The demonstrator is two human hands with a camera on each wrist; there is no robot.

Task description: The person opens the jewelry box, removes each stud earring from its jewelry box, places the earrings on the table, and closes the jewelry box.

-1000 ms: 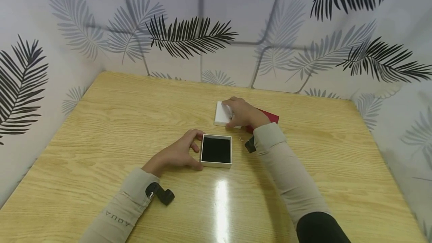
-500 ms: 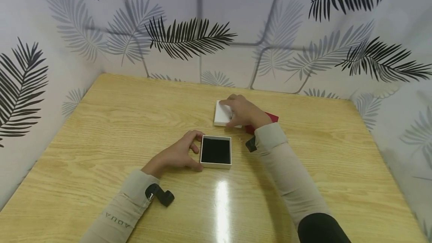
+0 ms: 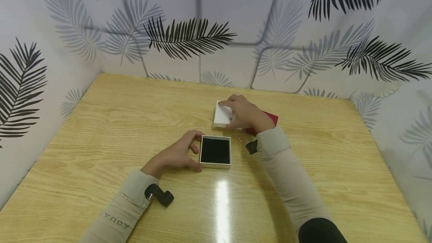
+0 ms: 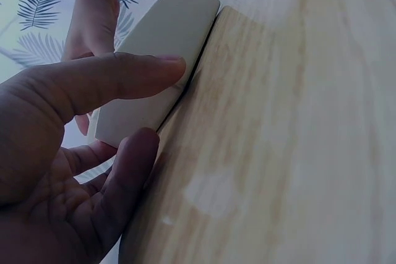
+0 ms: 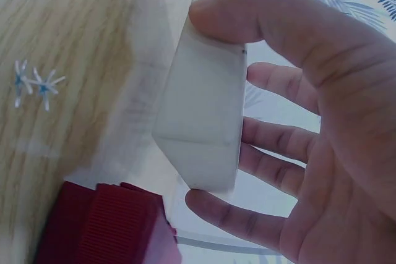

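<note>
A square white box (image 3: 216, 165) with a black lining (image 3: 216, 150) stands on the table, its top uncovered. My left hand (image 3: 179, 153) grips it from the left, thumb at the front corner and index finger at the back corner. In the left wrist view the thumb lies along the white side wall (image 4: 158, 47). Behind it, my right hand (image 3: 243, 111) holds a flat white box piece (image 3: 221, 114) from the right. The right wrist view shows the thumb on one side wall of this white piece (image 5: 204, 100) and the fingers along its far side.
Partly hidden by my right hand is a red box (image 3: 272, 118), with a ribbed face (image 5: 117, 221) in the right wrist view. Two small star-shaped pieces with blue centres (image 5: 42, 88) lie on the wooden table (image 3: 135, 104). A leaf-patterned wall covering (image 3: 219, 63) rises behind.
My right hand and forearm have shifted very slightly, and the front edge of the white piece sits a touch nearer. The left hand and the black-lined box stay in place.
</note>
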